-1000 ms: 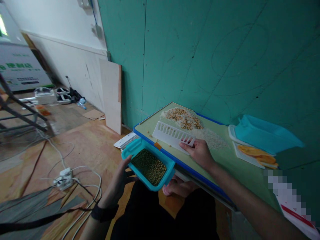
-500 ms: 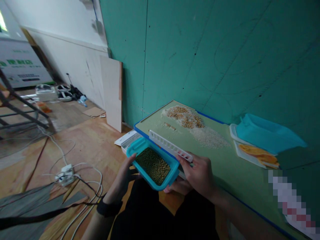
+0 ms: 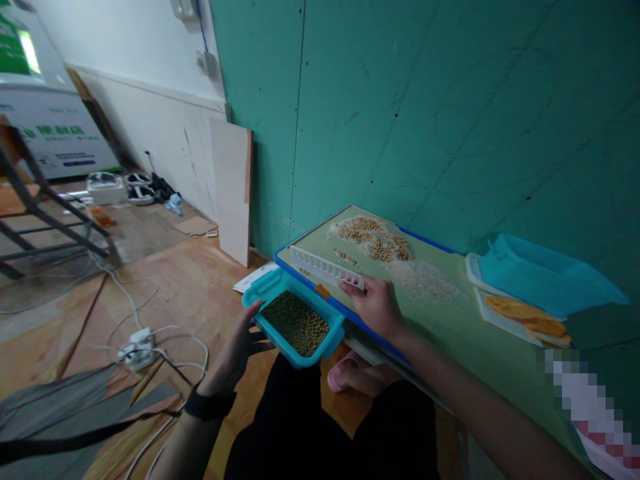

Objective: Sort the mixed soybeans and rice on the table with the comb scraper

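Note:
My left hand (image 3: 239,347) holds a blue container (image 3: 293,319) full of green beans just below the front edge of the green board (image 3: 450,327). My right hand (image 3: 376,307) grips one end of a white slotted scraper (image 3: 325,267), which stands on its edge on the board near that front edge. Beyond it, at the board's far end, lies a pile of yellow beans (image 3: 373,237) mixed with white rice (image 3: 423,280). A few loose beans (image 3: 343,255) lie between the scraper and the pile.
A blue lid (image 3: 545,277) and a white tray with orange pieces (image 3: 525,321) sit at the board's right. A green wall rises behind. On the wooden floor to the left lie a power strip (image 3: 137,347) with cables and a leaning wooden panel (image 3: 231,190).
The scraper moved from the board's front edge, beside the container, back onto the board, and my right hand moved forward with it. The container stayed under the edge.

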A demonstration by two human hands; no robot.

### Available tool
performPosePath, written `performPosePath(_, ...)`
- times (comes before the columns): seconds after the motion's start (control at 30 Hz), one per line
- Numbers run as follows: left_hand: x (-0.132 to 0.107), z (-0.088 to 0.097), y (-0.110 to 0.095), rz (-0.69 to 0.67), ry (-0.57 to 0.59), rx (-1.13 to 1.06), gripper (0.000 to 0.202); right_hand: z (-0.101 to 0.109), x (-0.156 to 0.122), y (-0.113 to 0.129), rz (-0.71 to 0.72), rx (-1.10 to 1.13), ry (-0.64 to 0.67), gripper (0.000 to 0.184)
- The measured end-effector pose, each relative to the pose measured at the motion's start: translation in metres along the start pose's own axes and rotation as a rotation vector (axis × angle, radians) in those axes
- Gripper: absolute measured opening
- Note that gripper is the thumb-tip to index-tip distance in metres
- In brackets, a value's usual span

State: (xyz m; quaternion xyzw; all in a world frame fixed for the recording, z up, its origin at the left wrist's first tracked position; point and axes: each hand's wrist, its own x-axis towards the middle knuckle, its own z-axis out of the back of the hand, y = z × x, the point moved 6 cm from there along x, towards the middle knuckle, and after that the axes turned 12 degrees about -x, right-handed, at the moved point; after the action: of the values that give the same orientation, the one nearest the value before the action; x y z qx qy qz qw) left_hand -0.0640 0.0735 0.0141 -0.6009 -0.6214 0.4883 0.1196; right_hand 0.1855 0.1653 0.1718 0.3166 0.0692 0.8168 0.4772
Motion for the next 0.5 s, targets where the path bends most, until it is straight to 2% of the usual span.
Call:
performPosePath(0.1,-0.007,-0.002,0.004,-0.024,0.027,-0.017,0.066,0.007,-0.019,0.002,0.003,0.065,0.024,0.023)
performPosePath(0.13,-0.009,-0.003,0.004,-0.068,0.078,-0.029,0.067,0.01,-0.023,0.0,-0.006,0.086,0.022,0.024)
performPosePath(0.17,-0.012,-0.005,0.005,-0.106,0.133,-0.039,0.069,0.013,-0.023,-0.004,-0.017,0.103,0.013,0.025)
performPosePath(0.23,-0.017,-0.007,0.009,-0.128,0.173,-0.033,0.071,0.021,-0.017,-0.018,-0.053,0.113,-0.032,0.025)
performPosePath(0.33,-0.021,-0.011,0.018,-0.081,0.137,-0.021,0.073,0.037,0.006,-0.056,-0.153,0.05,-0.144,0.024)
performPosePath(0.4,-0.023,-0.016,0.024,-0.014,0.079,-0.013,0.075,0.047,0.02,-0.088,-0.273,-0.016,-0.189,0.026)
performPosePath(0.5,-0.029,-0.026,0.035,0.096,0.018,-0.007,0.071,0.052,0.028,-0.127,-0.367,0.07,-0.211,0.032)
